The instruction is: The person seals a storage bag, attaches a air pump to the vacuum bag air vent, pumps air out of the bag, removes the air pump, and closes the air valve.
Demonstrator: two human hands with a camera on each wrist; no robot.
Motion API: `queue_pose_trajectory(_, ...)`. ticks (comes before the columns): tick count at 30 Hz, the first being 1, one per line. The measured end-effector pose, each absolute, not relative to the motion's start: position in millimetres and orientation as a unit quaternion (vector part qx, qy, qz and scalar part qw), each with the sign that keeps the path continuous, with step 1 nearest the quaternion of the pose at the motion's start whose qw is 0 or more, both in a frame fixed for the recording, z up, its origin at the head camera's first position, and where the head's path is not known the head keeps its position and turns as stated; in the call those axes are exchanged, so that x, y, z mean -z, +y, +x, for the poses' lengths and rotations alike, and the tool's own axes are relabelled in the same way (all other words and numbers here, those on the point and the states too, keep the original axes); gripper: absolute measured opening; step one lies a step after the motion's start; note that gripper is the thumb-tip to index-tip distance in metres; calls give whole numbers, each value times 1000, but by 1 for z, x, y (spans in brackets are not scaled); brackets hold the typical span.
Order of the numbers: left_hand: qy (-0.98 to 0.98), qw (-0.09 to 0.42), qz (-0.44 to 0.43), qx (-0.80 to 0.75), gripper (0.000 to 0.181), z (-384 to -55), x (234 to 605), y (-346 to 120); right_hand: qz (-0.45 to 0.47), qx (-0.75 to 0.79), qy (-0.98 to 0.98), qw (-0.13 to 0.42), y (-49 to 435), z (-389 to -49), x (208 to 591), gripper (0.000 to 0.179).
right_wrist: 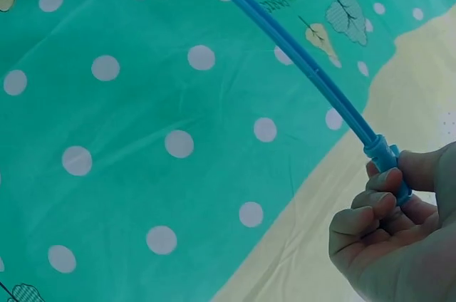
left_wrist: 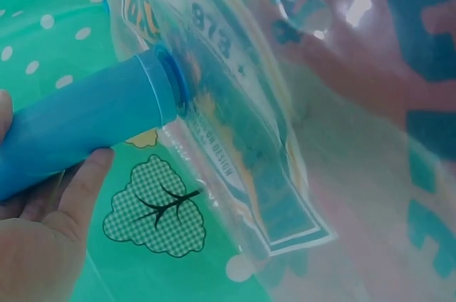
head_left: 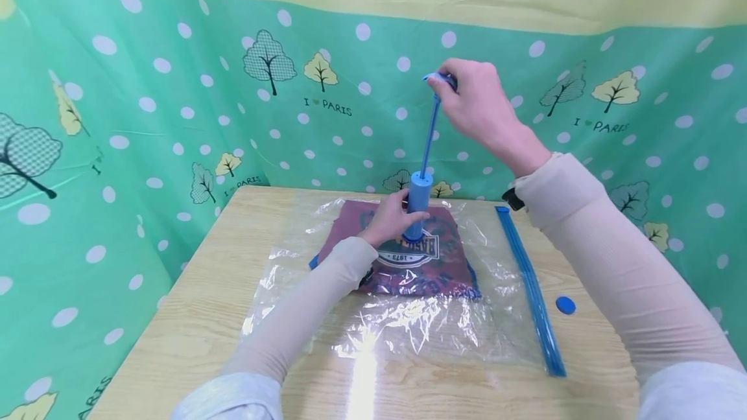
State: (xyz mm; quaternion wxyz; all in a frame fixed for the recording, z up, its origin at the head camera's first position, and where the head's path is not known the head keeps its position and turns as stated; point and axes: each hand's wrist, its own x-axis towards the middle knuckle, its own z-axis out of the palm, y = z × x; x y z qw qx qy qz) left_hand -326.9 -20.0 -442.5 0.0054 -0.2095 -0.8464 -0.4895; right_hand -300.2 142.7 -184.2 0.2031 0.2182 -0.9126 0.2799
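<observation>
A blue hand pump stands nearly upright on a clear plastic vacuum bag, over the bag's valve. Inside the bag lies a folded dark-red garment with a printed badge. My left hand grips the pump's barrel low down; in the left wrist view the barrel's end meets the bag. High above, my right hand holds the pump's handle, with the rod drawn far out of the barrel. The right wrist view shows fingers curled round the handle.
The bag's blue zip edge runs along its right side. A round blue cap lies on the wooden table to the right of it. Behind the table hangs a green dotted curtain.
</observation>
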Motion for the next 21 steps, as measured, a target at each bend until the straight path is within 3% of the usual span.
queue_pose_trajectory(6, -842, 0, -206, 498, 52, -324, 447, -19, 223, -291, -904, 221, 143, -299, 195, 34)
queue_pose_trajectory(11, -839, 9, -214, 500, 48, -325, 447, -18, 213, -265, -926, 165, 140, -298, 213, 29)
queue_pose_trajectory(16, -838, 11, -213, 503, 49, -328, 445, -18, 229, -232, -940, 102, 138, -310, 265, 22)
queue_pose_trajectory(21, -837, 11, -215, 503, 49, -330, 446, -20, 250, -213, -939, 106, 139, -316, 311, 23)
